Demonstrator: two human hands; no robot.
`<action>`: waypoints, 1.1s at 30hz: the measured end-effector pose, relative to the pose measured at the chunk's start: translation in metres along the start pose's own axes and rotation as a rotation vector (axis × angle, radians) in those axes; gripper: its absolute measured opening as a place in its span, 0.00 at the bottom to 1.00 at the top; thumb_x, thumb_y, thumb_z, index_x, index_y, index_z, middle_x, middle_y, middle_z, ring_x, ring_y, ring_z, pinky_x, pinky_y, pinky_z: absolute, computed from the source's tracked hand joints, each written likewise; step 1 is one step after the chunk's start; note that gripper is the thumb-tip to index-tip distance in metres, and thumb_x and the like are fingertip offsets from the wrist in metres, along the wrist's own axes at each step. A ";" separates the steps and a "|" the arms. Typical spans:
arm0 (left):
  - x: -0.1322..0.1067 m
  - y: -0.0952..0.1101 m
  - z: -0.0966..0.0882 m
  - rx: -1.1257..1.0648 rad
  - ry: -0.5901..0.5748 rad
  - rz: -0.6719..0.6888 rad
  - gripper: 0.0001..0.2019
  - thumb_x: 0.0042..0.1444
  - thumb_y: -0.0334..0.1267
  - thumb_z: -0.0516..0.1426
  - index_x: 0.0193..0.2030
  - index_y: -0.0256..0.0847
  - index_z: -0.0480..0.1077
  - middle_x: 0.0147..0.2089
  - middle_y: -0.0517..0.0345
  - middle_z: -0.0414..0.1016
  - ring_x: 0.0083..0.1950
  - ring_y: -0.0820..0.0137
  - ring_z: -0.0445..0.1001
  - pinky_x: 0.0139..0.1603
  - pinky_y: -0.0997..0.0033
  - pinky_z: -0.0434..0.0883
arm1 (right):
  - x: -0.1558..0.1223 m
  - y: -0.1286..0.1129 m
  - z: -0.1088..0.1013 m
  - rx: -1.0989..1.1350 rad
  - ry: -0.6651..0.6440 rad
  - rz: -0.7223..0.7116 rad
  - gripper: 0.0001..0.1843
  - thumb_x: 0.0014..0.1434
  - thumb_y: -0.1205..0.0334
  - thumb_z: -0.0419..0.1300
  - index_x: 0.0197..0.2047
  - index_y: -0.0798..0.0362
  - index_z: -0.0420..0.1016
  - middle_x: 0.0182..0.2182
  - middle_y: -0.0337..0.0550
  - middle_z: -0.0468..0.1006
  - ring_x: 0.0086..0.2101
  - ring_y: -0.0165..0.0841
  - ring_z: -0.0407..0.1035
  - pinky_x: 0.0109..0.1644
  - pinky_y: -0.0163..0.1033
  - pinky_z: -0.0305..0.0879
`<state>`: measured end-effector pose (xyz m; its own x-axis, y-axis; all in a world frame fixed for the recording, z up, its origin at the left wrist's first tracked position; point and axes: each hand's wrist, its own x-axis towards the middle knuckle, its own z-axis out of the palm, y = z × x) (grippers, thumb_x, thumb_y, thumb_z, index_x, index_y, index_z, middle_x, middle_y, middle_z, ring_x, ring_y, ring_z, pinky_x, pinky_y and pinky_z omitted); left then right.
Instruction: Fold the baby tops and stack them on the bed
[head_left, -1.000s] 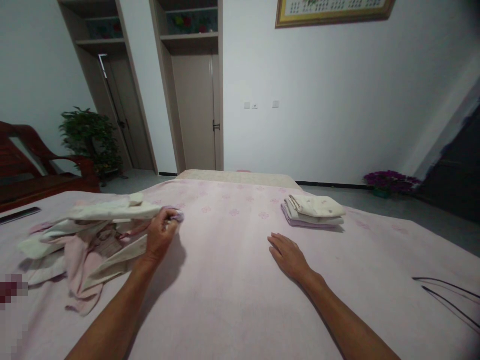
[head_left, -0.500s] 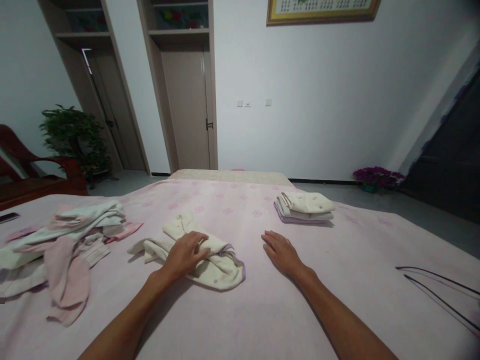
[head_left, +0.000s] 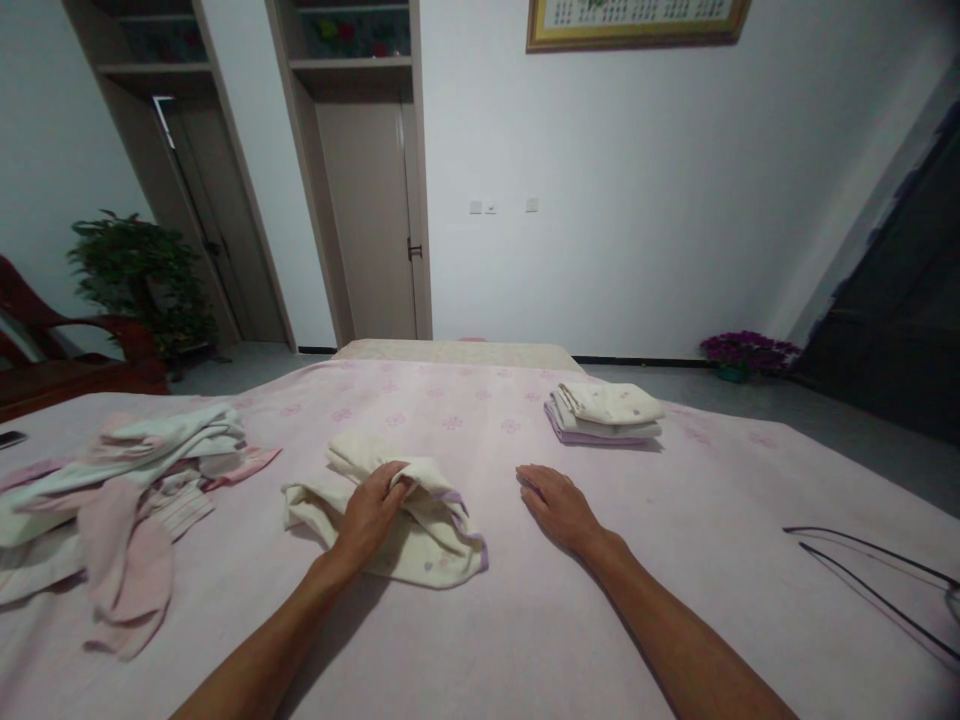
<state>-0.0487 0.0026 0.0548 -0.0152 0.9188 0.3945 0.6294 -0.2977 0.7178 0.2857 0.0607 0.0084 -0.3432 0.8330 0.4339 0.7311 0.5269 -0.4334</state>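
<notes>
A crumpled cream garment [head_left: 427,555] with purple trim and small printed spots lies on the pink cloth in front of me. My left hand [head_left: 373,512] grips its upper middle, bunching the fabric between thumb and fingers. To the right, my right hand [head_left: 559,508] rests palm down on the pink cloth [head_left: 510,620], fingers stretched out and holding nothing. Beyond it sits a stack of folded clothes [head_left: 606,415], cream on top and purple at the bottom.
At the left is a loose heap of pink, white and pale clothes [head_left: 127,540], with a phone [head_left: 11,439] behind it. A pair of glasses [head_left: 870,560] lies at the right. Past the far edge are a door [head_left: 367,220] and purple flowers [head_left: 750,350].
My left hand has closed on the cream garment and bunched it; its left end has drawn inward. My right hand is still on the cloth. The view has shifted slightly.
</notes>
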 end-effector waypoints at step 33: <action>-0.031 0.007 0.026 0.137 -0.508 0.463 0.23 0.60 0.53 0.59 0.59 0.47 0.70 0.55 0.48 0.72 0.54 0.59 0.70 0.56 0.61 0.68 | -0.003 -0.003 -0.022 -0.009 0.300 0.247 0.24 0.53 0.67 0.54 0.54 0.49 0.72 0.48 0.45 0.78 0.49 0.40 0.70 0.53 0.44 0.65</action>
<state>-0.0240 -0.0209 0.0329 0.6222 0.7227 0.3011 0.5762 -0.6831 0.4487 0.2977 0.0532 0.0255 0.0308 0.8479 0.5293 0.7760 0.3135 -0.5473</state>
